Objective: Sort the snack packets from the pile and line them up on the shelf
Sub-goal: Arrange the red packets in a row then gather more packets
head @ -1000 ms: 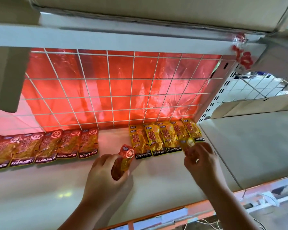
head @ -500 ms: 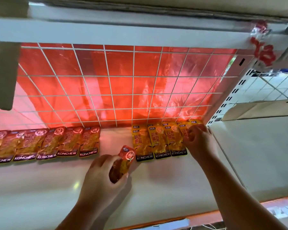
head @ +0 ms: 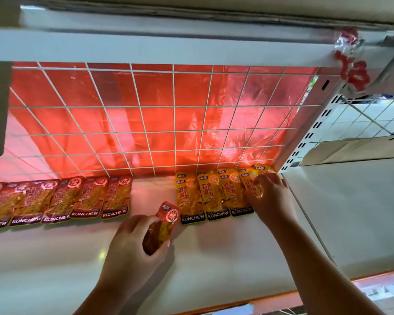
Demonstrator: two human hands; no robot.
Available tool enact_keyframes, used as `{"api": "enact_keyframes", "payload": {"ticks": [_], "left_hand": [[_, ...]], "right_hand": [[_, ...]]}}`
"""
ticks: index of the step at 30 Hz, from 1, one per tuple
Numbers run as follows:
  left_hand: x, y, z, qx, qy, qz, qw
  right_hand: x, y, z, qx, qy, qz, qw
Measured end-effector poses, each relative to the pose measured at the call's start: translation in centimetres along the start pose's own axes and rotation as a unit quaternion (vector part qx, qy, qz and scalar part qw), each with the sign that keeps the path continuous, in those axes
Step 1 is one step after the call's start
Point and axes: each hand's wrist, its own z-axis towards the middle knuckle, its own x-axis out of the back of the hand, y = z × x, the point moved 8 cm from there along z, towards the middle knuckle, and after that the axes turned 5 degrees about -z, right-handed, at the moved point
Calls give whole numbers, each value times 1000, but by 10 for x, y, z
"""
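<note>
Several red snack packets [head: 82,198] lie in a row along the back left of the white shelf [head: 55,258]. Several yellow packets [head: 214,194] lie overlapping in a row at the back right. My left hand [head: 132,253] grips one red packet [head: 164,223] above the shelf, just in front of the gap between the two rows. My right hand [head: 271,196] rests on the rightmost yellow packet [head: 251,185], its fingertips curled on it near the shelf's right corner.
A white wire grid [head: 173,119] backed by red plastic film closes the shelf's back. A perforated white upright [head: 305,142] stands at the right, with another shelf [head: 355,212] beyond it. The upper shelf's edge [head: 168,46] hangs overhead.
My right hand has moved back toward the right corner with a yellow packet and set it onto the yellow row. My left hand with its red packet has stayed about where it was.
</note>
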Motion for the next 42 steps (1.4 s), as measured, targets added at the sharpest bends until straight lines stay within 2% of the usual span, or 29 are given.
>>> {"api": "enact_keyframes", "payload": {"ticks": [5,8,10,12,14,17,20,22,25,32,35,42], "left_hand": [[4,1,-5,17,25,1,1000],[9,-4,-8,57,57,-18,997],[10,-9,-7,86,69,-21,994],[10,-16,-3,117,72,-31,990],[12,-24,-1,131,61,-22,989],[28,-33,-6,96,31,-14,995],[71,-42,-19,50,59,-5,997],[98,-64,-27,90,83,7,993],[116,-104,-34,163,84,4,983],[110,-117,-26,158,69,-21,985],[105,-131,-24,158,51,-22,986],[102,-133,-22,138,40,-8,990]], "right_hand": [[20,-43,-26,46,34,75,996],[9,-114,-66,77,-84,198,974],[-7,-167,-98,111,-187,221,951],[-17,-208,-121,158,-225,201,940],[-20,-226,-128,173,-206,176,947],[-28,-231,-128,174,-186,134,958],[-37,-244,-131,236,-161,78,955],[-47,-255,-132,257,-169,44,951],[-65,-263,-133,245,-206,5,947],[-77,-253,-107,176,-258,6,950],[-82,-259,-89,198,-256,-2,946],[-94,-276,-64,226,-308,-33,924]]}}
